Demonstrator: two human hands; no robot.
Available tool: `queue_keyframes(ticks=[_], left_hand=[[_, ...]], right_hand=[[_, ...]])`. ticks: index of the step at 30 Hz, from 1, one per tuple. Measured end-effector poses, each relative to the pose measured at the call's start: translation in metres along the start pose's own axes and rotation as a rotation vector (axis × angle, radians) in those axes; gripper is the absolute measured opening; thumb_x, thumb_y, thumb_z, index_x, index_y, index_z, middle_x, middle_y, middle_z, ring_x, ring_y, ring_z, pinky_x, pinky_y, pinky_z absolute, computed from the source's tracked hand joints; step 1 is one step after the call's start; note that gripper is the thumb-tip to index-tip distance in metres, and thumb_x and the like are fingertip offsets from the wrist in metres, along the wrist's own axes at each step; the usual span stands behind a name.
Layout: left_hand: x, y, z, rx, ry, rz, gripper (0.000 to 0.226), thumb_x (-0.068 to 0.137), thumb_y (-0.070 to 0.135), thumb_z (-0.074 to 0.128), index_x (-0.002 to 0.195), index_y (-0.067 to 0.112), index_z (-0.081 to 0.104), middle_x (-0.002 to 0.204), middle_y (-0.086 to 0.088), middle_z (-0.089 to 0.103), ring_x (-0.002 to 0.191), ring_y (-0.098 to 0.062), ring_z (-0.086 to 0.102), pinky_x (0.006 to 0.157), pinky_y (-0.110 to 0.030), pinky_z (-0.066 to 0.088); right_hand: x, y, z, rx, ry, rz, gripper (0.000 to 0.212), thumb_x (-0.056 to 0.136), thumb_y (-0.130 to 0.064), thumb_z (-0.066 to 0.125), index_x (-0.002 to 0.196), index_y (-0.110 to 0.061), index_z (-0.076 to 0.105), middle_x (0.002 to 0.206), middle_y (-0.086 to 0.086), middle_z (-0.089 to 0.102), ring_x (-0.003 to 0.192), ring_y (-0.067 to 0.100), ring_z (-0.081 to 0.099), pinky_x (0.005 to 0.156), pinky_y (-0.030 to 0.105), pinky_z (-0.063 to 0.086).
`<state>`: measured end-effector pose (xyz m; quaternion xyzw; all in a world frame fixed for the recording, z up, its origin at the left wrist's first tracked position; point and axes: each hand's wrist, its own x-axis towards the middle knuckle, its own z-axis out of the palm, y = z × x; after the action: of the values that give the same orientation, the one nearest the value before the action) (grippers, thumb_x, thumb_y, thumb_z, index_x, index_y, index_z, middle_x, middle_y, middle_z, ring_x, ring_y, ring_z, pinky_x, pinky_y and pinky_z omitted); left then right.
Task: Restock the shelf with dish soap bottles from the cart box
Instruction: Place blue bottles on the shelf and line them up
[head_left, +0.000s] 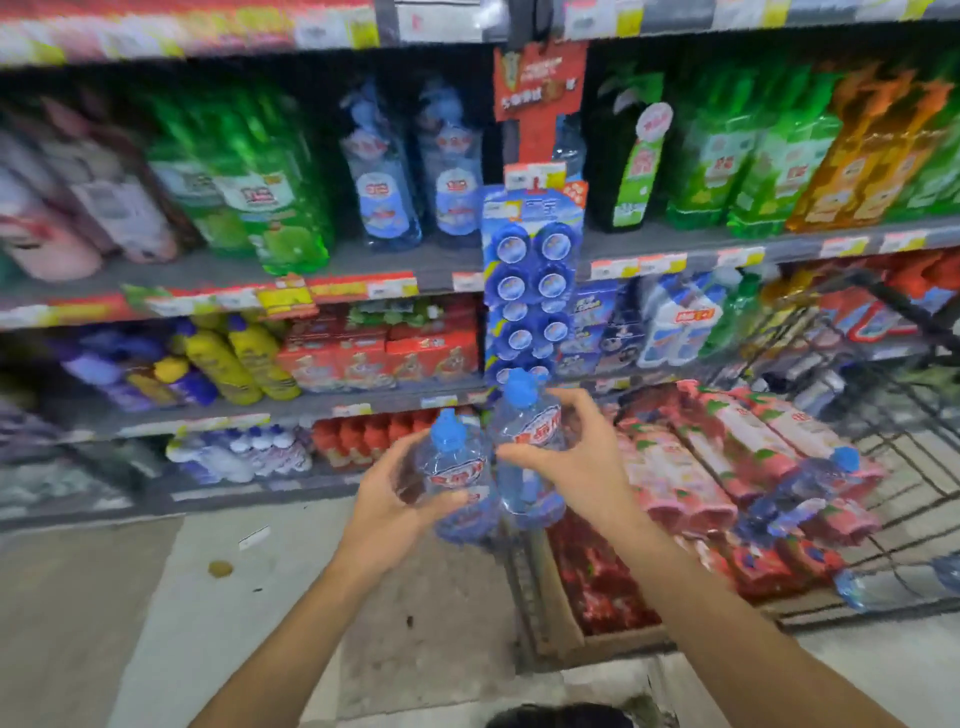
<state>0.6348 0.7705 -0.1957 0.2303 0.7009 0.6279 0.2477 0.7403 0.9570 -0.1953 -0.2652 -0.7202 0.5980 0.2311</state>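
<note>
The big shelf (405, 265) holds two blue bottles up high. The cart (883, 415) stands at the right, with its box (566, 618) of red packs. The left hand (384, 512) wraps around one blue-capped bottle (457, 478); the right hand (576, 457) wraps around another bottle (530, 441). They touch. Next, I think, lift both up beside the blue ones
</note>
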Motion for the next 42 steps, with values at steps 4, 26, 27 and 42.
queue_keyframes(ticks=[4,26,27,42], left_hand=[[-0.038,0.010,-0.096,-0.049,0.195,0.038,0.064,0.059,0.007,0.090,0.110,0.035,0.062,0.109,0.011,0.072,0.101,-0.006,0.067,0.083,-0.018,0.051],[-0.035,0.085,-0.434,-0.048,0.655,0.257,0.057,0.069,0.006,0.075,0.121,0.021,0.058,0.106,0.002,0.075,0.098,-0.013,0.071,0.082,-0.026,0.056],[-0.026,0.088,-0.450,-0.040,0.664,0.261,0.057,0.071,0.005,0.074,0.124,0.019,0.057,0.108,0.002,0.075,0.100,-0.015,0.071,0.085,-0.029,0.056],[0.115,0.155,-0.646,0.090,0.651,0.436,0.052,0.083,0.008,0.064,0.134,0.007,0.054,0.124,-0.006,0.069,0.114,-0.020,0.065,0.090,-0.029,0.053]], right_hand=[[-0.001,-0.035,0.104,0.076,-0.121,-0.044,0.083,0.045,-0.048,0.093,0.119,-0.029,0.062,0.119,-0.006,0.070,0.113,0.011,0.064,0.097,0.031,0.050],[0.066,-0.222,0.462,0.049,-0.412,-0.376,0.062,0.050,-0.055,0.089,0.103,-0.027,0.070,0.088,-0.014,0.076,0.089,0.007,0.070,0.086,0.039,0.057],[0.077,-0.229,0.476,0.063,-0.414,-0.383,0.058,0.051,-0.053,0.090,0.100,-0.028,0.070,0.089,-0.014,0.075,0.089,0.008,0.070,0.085,0.039,0.057],[0.219,-0.336,0.652,0.102,-0.365,-0.528,0.068,0.046,-0.069,0.087,0.094,-0.025,0.069,0.088,-0.009,0.074,0.084,0.009,0.069,0.077,0.040,0.057]])
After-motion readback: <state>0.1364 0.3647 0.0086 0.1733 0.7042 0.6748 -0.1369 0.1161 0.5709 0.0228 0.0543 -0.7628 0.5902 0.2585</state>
